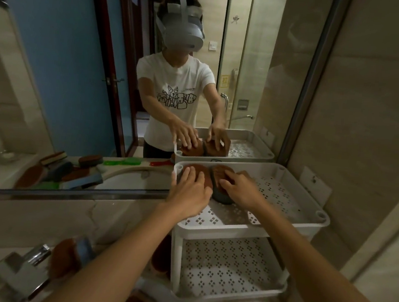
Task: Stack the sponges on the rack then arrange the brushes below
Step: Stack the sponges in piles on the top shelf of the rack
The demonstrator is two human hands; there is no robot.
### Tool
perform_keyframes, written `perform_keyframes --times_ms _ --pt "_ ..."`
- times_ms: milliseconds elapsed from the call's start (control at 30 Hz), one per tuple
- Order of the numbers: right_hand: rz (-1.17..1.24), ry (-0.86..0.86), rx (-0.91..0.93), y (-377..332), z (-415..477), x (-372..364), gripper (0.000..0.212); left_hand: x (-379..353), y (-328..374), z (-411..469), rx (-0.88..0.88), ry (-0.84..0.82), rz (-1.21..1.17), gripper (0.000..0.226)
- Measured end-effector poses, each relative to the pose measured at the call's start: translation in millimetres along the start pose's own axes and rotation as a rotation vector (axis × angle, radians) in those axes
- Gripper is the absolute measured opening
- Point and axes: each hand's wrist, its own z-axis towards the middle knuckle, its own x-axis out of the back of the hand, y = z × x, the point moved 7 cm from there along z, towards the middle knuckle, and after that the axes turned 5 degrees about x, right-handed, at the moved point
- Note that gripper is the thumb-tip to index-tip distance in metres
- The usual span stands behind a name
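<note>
A white two-tier rack [308, 224] stands against the mirror on the right. Two brown-topped sponges lie side by side at the back left of its top shelf. My left hand [190, 189] rests flat, fingers spread, on the left sponge [197, 171]. My right hand [241, 189] presses on the right sponge [220, 172], which has a dark grey underside. The lower shelf [226, 265] holds nothing visible. Another brown and blue sponge [68, 257] lies on the counter by the tap. Brushes appear only as green and red shapes in the mirror.
A chrome tap [24, 268] stands at the lower left. The mirror [53, 88] reflects several sponges and brushes on the counter, plus a person wearing a headset. A brown item [161, 259] sits beside the rack's left leg. Tiled wall closes the right side.
</note>
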Motion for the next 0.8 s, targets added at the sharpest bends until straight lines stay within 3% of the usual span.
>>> perform_keyframes --times_ms 100,233,433,567,667,800 --pt "0.022 0.005 0.006 -2.4 4.2 -4.4 0.034 1.0 -1.4 1.3 0.012 0.006 -0.017 0.054" --pt "0.260 0.017 -0.032 -2.7 -4.1 1.1 0.043 -1.7 -1.2 2.7 0.022 0.007 0.003 0.053" --pt "-0.170 -0.064 -0.021 -4.7 -4.0 -7.1 0.045 -3.5 0.0 6.2 0.013 -0.020 0.062 0.053" --pt "-0.280 -0.048 -0.017 -5.1 -5.8 -8.7 0.046 -2.5 -0.5 8.2 0.002 -0.037 0.058 0.053" --pt "-0.278 -0.020 -0.024 -2.6 -7.3 -1.4 0.045 3.9 -3.9 7.6 0.011 0.030 -0.122 0.056" --pt "-0.155 0.151 -0.013 -13.1 -13.8 11.4 0.044 19.2 -10.3 0.8 0.064 0.070 -0.430 0.056"
